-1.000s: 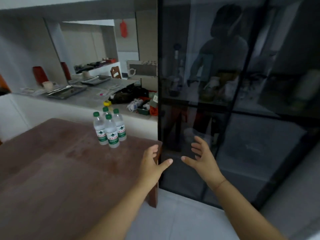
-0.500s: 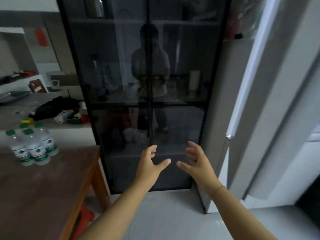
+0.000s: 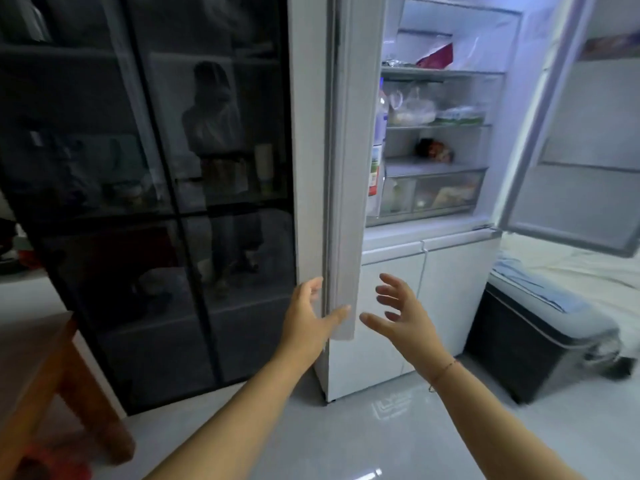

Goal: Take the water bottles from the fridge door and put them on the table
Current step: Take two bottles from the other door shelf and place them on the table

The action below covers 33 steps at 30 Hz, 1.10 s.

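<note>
Between the dark glass-fronted cabinet (image 3: 149,202) and the lit white fridge interior (image 3: 440,133), both hands are up at waist height w/ nothing in them. Left hand (image 3: 308,323) has its grip spread wide, thumb lying over the lower edge of the white left fridge door (image 3: 341,168), which stands open edge-on to the camera; fingers sit at the door's outer side. Right hand (image 3: 405,317) is just beside it, clear of the door, fingers splayed, also empty. Task's things: door-shelf contents mostly hidden behind the door edge, but a clear plastic bottle w/ red-and-green label (image 3: 377,157) shows in the gap, prob. standing in the door rack; can't tell if it's one of the water bottles. Wooden brown bench (image 3: 41,368) is at far left, only a corner and leg in view. Step in hand, as I read it: approach to the fridge door for a pick. Next move calls for getting round to the door's inner face, then closing one hand on a bottle body and lifting it over the rack lip.
</note>
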{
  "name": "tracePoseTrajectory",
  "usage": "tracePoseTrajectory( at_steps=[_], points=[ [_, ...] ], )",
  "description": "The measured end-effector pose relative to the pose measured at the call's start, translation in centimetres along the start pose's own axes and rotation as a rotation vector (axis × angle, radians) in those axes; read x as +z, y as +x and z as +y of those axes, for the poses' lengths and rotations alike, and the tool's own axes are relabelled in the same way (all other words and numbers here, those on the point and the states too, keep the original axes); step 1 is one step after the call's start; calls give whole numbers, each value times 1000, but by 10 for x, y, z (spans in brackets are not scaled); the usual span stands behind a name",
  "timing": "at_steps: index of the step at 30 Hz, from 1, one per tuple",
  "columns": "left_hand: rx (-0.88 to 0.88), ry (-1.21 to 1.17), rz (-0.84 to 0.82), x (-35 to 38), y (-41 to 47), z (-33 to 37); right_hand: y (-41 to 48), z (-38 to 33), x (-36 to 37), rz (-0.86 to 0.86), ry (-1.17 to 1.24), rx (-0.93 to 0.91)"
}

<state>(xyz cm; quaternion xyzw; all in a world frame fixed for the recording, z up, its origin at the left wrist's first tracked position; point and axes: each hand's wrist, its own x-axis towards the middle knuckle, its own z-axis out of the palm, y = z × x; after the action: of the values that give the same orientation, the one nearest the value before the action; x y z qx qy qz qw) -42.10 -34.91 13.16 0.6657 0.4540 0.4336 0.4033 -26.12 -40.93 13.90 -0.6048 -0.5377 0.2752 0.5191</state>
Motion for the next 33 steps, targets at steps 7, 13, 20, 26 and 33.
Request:
tracePoseTrajectory(
  at_steps=[7, 13, 20, 26, 33],
  points=[
    [151, -28, -82, 76, 6, 62, 21, 0, -82, 123, -3, -69],
    [257, -20, -46, 100, 58, 107, 78, -12, -114, 160, 35, -147],
    [332, -27, -42, 131, 120, 137, 157, -23, -138, 163, 100, -219],
    [380, -22, 44, 158, 164, 158, 212, -20, -166, 187, 123, -275],
    [374, 26, 234, 182, 222, 176, 284, -7, -190, 87, 164, -340]
  ],
)
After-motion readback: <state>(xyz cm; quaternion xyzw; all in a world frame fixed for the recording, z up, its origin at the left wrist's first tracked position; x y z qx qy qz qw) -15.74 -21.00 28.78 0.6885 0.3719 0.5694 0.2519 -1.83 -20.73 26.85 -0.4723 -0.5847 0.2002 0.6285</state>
